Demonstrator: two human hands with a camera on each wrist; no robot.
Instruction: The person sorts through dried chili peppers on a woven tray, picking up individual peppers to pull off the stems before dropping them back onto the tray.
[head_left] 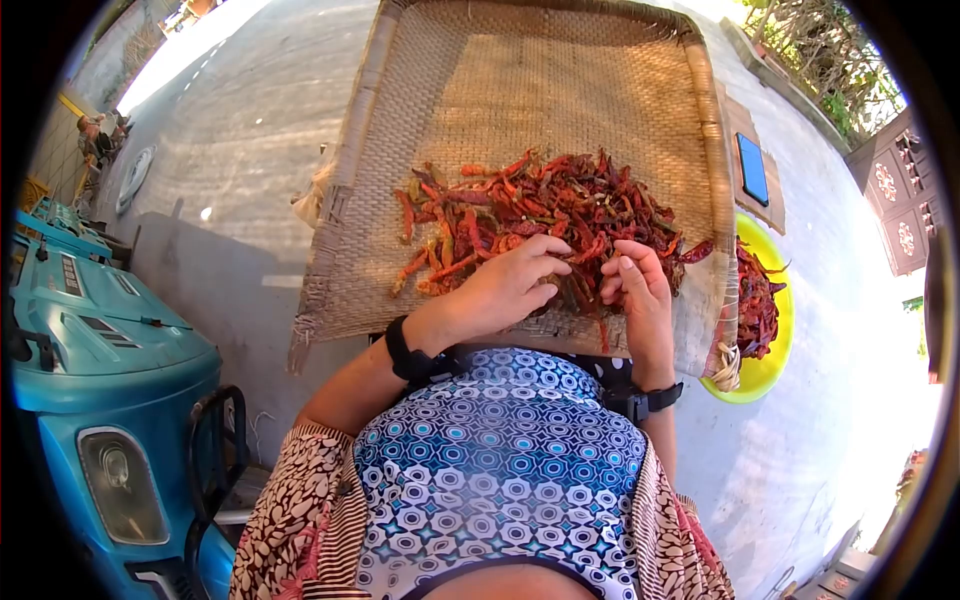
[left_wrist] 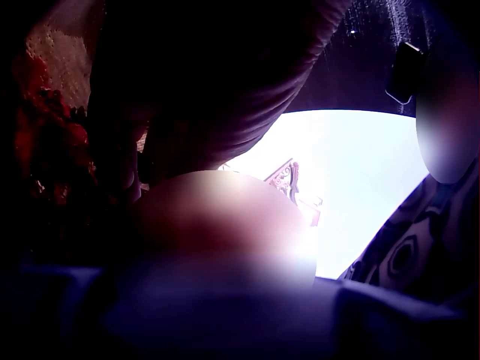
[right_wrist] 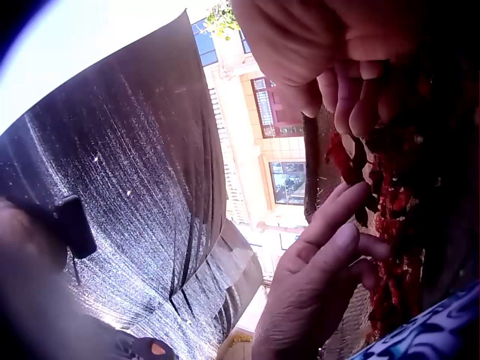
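Observation:
In the head view, dried red chillies (head_left: 510, 205) lie heaped in the near part of a woven tray (head_left: 530, 80). The left hand (head_left: 505, 285) hovers at the heap's near edge with loosely bent, spread fingers; the right wrist view shows that hand (right_wrist: 304, 289) with thumb and index finger apart. Facing it, the right hand (head_left: 643, 300) has its fingers bent towards the thumb. Seen from the right wrist, its fingertips (right_wrist: 352, 112) meet a dark red chilli (right_wrist: 341, 157). The left wrist view is dark, with the left hand (left_wrist: 225, 75) large across the top.
Right of the tray stands a yellow-green basin (head_left: 783, 330) of chillies. Beyond it a phone (head_left: 752, 170) lies on a board. A teal vehicle (head_left: 110, 330) stands at the left. The tray's raised rim (head_left: 715, 150) borders the work area.

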